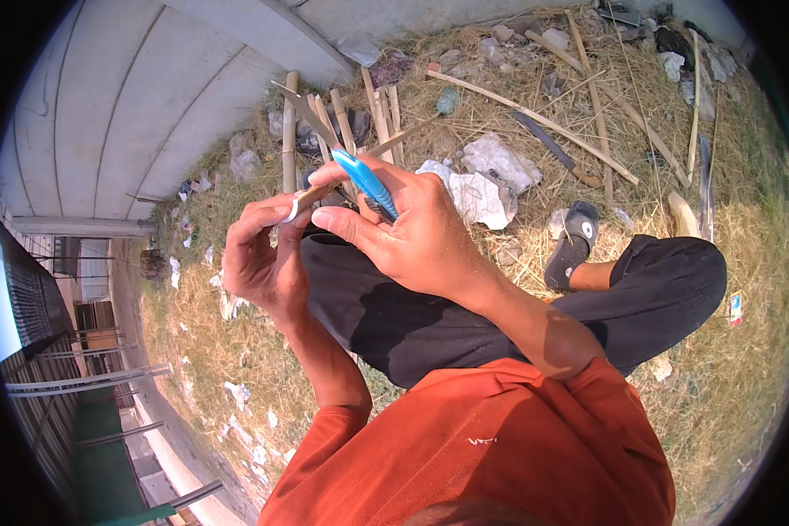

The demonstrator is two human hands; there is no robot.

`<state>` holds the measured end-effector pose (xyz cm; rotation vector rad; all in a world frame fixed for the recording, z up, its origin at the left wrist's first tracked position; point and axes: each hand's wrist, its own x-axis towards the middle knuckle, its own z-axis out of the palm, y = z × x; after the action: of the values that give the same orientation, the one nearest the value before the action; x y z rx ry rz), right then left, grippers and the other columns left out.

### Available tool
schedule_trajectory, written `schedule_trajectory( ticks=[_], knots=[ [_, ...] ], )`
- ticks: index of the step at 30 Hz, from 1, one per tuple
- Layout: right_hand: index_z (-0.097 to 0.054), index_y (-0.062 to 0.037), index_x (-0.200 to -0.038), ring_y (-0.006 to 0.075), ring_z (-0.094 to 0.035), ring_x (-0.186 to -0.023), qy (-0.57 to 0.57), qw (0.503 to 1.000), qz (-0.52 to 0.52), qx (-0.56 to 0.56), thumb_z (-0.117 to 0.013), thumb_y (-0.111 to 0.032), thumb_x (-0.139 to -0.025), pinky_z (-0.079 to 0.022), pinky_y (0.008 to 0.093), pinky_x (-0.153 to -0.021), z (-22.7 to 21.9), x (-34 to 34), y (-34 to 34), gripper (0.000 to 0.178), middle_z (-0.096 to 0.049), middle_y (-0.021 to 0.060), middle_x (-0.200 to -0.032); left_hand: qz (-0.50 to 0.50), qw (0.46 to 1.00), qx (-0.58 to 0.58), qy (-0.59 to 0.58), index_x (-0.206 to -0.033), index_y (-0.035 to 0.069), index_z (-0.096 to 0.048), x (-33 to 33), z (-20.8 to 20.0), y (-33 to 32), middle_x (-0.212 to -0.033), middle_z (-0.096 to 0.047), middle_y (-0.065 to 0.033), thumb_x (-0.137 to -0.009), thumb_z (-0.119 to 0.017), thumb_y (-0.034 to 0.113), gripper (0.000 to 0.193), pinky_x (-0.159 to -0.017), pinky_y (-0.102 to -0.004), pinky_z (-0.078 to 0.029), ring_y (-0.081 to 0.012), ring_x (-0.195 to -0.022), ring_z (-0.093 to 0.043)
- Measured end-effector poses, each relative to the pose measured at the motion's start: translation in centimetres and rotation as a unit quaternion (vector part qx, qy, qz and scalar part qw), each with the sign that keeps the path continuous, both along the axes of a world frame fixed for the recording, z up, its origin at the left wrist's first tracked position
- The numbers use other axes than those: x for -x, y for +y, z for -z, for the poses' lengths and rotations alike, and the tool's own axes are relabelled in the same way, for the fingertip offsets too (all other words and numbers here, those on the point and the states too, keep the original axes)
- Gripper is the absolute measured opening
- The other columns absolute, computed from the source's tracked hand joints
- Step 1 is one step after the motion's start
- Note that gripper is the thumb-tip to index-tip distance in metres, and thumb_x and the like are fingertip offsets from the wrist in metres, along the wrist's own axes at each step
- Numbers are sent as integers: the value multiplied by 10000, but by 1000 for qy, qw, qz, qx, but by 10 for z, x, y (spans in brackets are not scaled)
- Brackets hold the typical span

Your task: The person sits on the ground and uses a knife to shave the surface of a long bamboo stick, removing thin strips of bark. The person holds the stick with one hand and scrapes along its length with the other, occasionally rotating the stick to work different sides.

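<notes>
My right hand (421,232) is closed around the blue handle of a knife (365,181), its long thin blade pointing up and to the left. A thin strip of wood or bamboo (401,135) slants behind the knife toward the upper right. My left hand (267,254) pinches the near end of that strip between thumb and fingers. The right thumb lies close to this pale cut end. Both hands are held up in front of my bent legs, close together. Whether the blade touches the strip is hard to make out.
Several upright bamboo pieces (289,131) stand near the pale wall (105,114). Loose sticks (535,125), a dark flat strip (543,140) and white rocks (482,197) lie on dry grass. My black trousers (394,324) and a dark clog (573,245) are below and right.
</notes>
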<state>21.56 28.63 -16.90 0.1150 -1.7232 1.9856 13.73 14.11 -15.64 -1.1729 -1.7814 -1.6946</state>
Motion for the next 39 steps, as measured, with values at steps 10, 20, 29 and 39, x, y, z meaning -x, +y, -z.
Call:
schedule_trajectory(
  ticks=[10,20,29,39],
  knots=[
    [-671,-10,-898,84,-575,-630,82,981,-135,111,-706,-110,-835,-451,255,-577,14,22,14,123,-643,10,-675,53,992,99,63,-870,-31,-609,4,-11,-6,-828,-679,-157,-711,-698,-150,218,-723,-301,-492,-229,-803,-645],
    [-578,-41,-965,13,-280,-413,1,892,-14,452,-619,-161,-921,-233,204,-390,57,32,54,134,-340,-89,-530,-23,1000,15,13,-900,-38,-587,7,-3,-8,-867,-666,-180,-741,-692,-146,219,-776,-327,-508,-225,-833,-641],
    [-700,-19,-1007,4,-320,-504,-16,994,-53,99,-737,-165,-841,-277,213,-474,20,22,21,224,-387,-102,-532,17,998,42,33,-896,-29,-588,5,1,-7,-853,-666,-167,-727,-700,-145,233,-764,-324,-497,-232,-836,-640],
    [-648,-18,-761,97,-455,-463,-114,967,226,6,-718,-217,-841,-354,295,-468,47,43,40,226,-479,29,-486,9,998,39,52,-874,-26,-591,4,3,-13,-842,-668,-159,-712,-695,-155,232,-751,-322,-487,-231,-816,-638]
  ],
)
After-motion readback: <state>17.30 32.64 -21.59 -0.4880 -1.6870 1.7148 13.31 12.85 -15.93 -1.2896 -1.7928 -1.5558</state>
